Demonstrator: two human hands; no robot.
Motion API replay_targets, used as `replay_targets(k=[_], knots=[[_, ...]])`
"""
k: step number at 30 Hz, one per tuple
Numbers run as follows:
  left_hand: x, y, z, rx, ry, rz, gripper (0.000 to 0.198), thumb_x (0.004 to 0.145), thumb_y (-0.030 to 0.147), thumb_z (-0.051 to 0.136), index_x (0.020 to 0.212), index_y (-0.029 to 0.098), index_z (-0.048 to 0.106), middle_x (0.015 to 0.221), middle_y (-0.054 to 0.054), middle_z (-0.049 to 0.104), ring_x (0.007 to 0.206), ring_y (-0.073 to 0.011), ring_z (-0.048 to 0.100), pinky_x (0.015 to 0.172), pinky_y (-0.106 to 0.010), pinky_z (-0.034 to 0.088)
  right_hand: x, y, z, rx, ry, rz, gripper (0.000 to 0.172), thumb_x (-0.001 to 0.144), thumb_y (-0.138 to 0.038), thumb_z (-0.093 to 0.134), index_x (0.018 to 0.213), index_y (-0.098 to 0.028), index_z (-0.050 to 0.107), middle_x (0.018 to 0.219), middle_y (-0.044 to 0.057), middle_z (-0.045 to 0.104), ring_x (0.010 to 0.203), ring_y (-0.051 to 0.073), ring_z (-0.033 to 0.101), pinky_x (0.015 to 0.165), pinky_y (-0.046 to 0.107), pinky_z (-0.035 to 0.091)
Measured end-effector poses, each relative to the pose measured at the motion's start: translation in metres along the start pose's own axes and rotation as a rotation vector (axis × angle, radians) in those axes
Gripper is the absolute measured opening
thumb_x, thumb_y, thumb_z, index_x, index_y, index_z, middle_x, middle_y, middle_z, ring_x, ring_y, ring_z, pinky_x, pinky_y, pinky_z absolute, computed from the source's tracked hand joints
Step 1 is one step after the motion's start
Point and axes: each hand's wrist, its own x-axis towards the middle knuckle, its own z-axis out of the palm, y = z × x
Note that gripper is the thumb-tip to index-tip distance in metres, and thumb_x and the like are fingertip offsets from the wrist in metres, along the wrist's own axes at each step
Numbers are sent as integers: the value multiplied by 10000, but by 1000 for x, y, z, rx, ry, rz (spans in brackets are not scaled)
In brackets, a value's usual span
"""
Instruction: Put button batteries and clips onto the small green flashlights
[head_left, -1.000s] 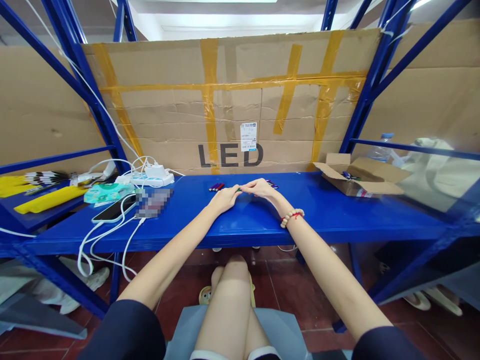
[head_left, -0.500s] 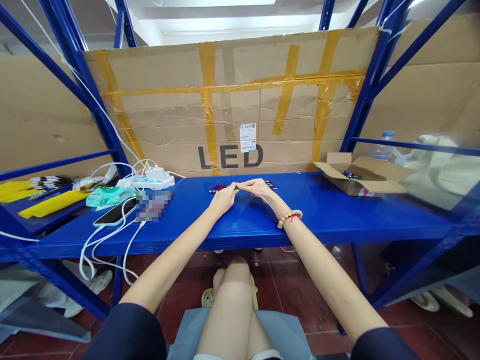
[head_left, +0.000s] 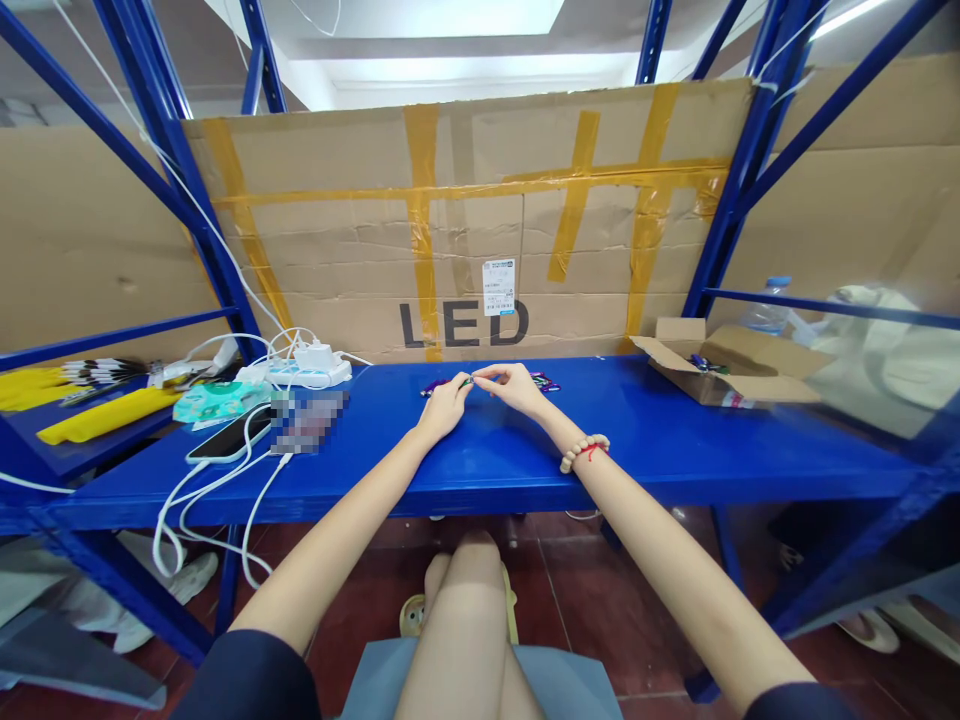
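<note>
1. Behind everything stands a broad brown cardboard panel [head_left: 337,260], crossed by yellowish tape and printed "LED".
2. In front of it runs a long, glossy blue worktop [head_left: 660,450], where the handling takes place.
3. Toward the right end sits an open brown cardboard box [head_left: 691,386], flaps spread, with small, dark, shiny items [head_left: 705,364] inside. It lies well apart from both hands.
4. The bare left hand [head_left: 444,408] is bent over the middle of the worktop, thumb and forefinger apparently closed on the small piece. The bare right hand [head_left: 519,390] arches in from the other side, its fingertips meeting just beside the left's; whether they grip anything, I cannot tell.
5. Two little groups of slim, dark pieces lie near the hands: a purple-toned cluster [head_left: 546,382] past the right hand, and a bluish-dark cluster [head_left: 432,388] partly hidden behind the left.
6. Smallest is a green-tinted piece [head_left: 466,381] at the left fingertips; its full shape is hidden. The step in hand looks like fine, two-handed fingertip work on it. As I judge it, the next move calls for a steady left pinch and light, exact right fingertips, since so small a piece could slip.
</note>
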Motion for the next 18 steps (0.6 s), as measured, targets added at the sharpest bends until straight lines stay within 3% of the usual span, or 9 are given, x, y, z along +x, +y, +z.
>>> replay_targets(k=[5, 9, 14, 18], knots=[[-1, 1, 0, -73, -53, 36, 236, 910, 302, 322, 955, 224, 541, 844, -3, 638, 754, -156, 596, 711, -241, 431, 2, 2, -18, -244, -20, -237, 259, 720, -396, 640, 850, -186, 718, 817, 42, 671, 568, 88, 524, 576, 216, 409], [-4, 5, -4, -173, -194, 88, 246, 908, 331, 316, 905, 208, 530, 755, 5, 605, 692, -150, 568, 665, -235, 418, 0, -7, -35, -499, -166, -407, 218, 770, -404, 607, 782, -220, 724, 788, 22, 668, 659, 108, 568, 573, 204, 374], [1, 5, -6, -198, -303, 104, 262, 903, 335, 309, 933, 219, 542, 821, -8, 605, 768, -163, 558, 731, -253, 415, 6, -15, -43, -587, -304, -564, 239, 805, -401, 569, 755, -221, 718, 750, 16, 677, 641, 106, 592, 546, 200, 370], [10, -3, -4, -179, -326, 146, 266, 909, 343, 295, 929, 229, 535, 820, -9, 597, 770, -163, 555, 729, -254, 412, 16, -6, -43, -577, -294, -657, 212, 795, -390, 586, 755, -223, 711, 723, 13, 675, 656, 111, 606, 566, 204, 397]])
